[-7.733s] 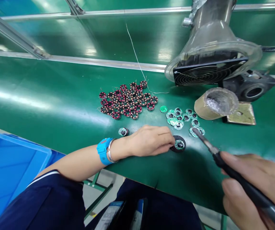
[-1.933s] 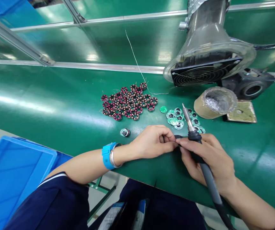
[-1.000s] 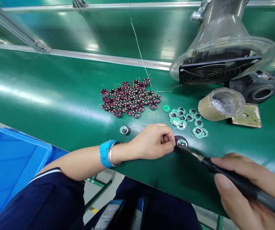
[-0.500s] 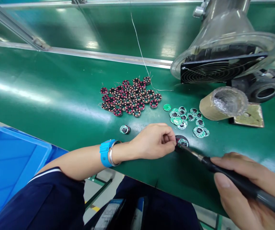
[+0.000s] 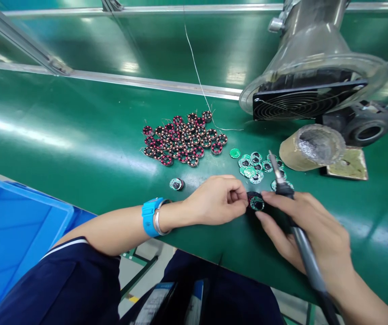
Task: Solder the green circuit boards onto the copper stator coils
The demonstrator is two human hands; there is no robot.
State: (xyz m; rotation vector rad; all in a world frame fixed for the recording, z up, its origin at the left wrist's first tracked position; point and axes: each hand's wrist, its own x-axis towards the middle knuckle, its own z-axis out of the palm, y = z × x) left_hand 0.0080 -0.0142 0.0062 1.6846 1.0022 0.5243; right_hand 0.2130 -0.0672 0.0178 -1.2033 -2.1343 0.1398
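Observation:
My right hand (image 5: 316,225) holds a soldering iron (image 5: 302,246), its tip pointing up and away over the bench. The thumb and index finger of that hand are at the right edge of a round circuit board (image 5: 256,203), which sits in a dark round holder. At the board's left edge, the fingers of my left hand (image 5: 219,199) are pinched together; whatever is between them is hidden. Behind the board lie several loose round circuit boards (image 5: 256,177), partly covered by the iron. A board on a coil (image 5: 176,183) stands by itself left of my left hand.
Several copper-wound coils (image 5: 187,140) are grouped mid-bench. A solder wire (image 5: 197,67) hangs down behind them. To the right stand a fume hood with a fan (image 5: 309,101), a cardboard cup (image 5: 295,149) and an iron stand (image 5: 366,131). A blue bin (image 5: 21,243) is at lower left.
The soldering iron's tip has come off the circuit board and swung up and away. My right hand has moved left, its thumb and index finger now at the board. My left hand stays put.

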